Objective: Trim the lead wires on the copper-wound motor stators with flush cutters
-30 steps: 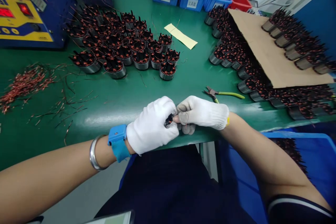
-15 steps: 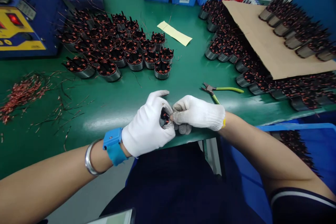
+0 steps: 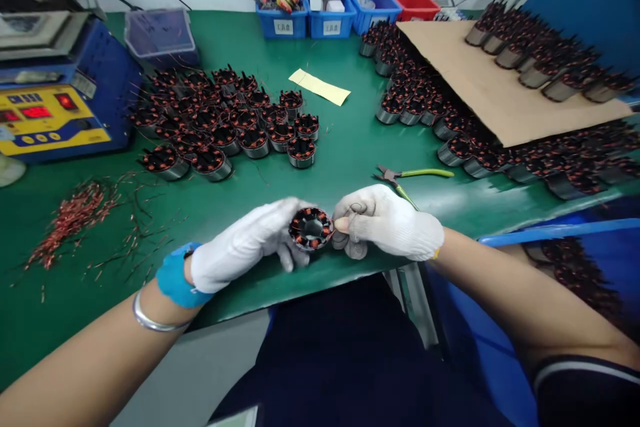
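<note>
My left hand (image 3: 247, 240), in a white glove and slightly smeared by motion, holds a motor stator (image 3: 304, 241) from its left side. The stator is a steel ring with copper windings, its open top facing me. My right hand (image 3: 383, 220), gloved with a bare thumb tip, is closed in a pinch at the stator's right edge. Between thumb and fingers is a thin copper wire (image 3: 333, 233) from the stator; a dark wire curls above the fingers. Side cutters (image 3: 395, 177) with green handles lie open just beyond my right hand.
Many stators (image 3: 213, 163) stand at the left and more (image 3: 453, 152) at the right, partly under cardboard (image 3: 450, 73). Copper wire scraps (image 3: 75, 220) lie left, near a blue-and-yellow machine (image 3: 55, 120). Blue bins (image 3: 283, 27) line the back. A yellow paper strip (image 3: 320, 86) lies mid-table.
My left hand has opened out from around the stator and shifted left, so the whole winding ring now shows. My right hand keeps its pinch at the edge. The camera view has tilted up.
</note>
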The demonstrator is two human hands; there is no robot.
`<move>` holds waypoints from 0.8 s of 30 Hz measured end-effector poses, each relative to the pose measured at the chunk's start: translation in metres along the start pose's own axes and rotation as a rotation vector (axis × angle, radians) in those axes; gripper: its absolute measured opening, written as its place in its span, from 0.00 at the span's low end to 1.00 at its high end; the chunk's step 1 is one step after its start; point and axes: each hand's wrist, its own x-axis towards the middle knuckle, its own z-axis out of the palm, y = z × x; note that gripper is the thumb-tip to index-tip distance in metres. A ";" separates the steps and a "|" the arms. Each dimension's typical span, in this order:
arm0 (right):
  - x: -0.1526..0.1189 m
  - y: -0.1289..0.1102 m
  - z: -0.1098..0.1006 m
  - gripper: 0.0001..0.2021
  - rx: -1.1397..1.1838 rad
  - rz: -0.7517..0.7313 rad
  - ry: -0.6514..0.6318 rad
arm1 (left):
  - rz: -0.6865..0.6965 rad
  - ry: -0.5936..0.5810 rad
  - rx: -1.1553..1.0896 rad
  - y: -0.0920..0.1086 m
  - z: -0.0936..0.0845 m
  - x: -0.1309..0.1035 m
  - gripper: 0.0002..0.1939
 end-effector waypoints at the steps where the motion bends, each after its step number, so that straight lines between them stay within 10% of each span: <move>1: -0.001 -0.001 0.000 0.11 0.001 -0.007 -0.002 | -0.058 -0.047 -0.002 0.002 0.002 -0.001 0.25; 7: -0.002 -0.003 -0.002 0.07 0.021 -0.048 0.058 | 0.212 0.101 0.011 0.001 0.023 -0.005 0.25; 14: -0.002 0.001 0.001 0.09 0.146 -0.076 0.017 | 0.901 0.167 0.887 -0.008 0.020 -0.021 0.19; 17: -0.006 0.002 0.000 0.10 0.127 -0.102 -0.019 | 1.038 0.370 0.914 -0.009 0.017 -0.022 0.12; 20: -0.009 0.001 -0.001 0.09 0.023 -0.132 -0.013 | 0.613 0.451 0.315 -0.003 0.016 -0.011 0.19; 24: -0.010 0.000 -0.001 0.08 -0.104 -0.177 0.000 | -0.227 -0.163 -0.123 0.008 0.017 -0.003 0.34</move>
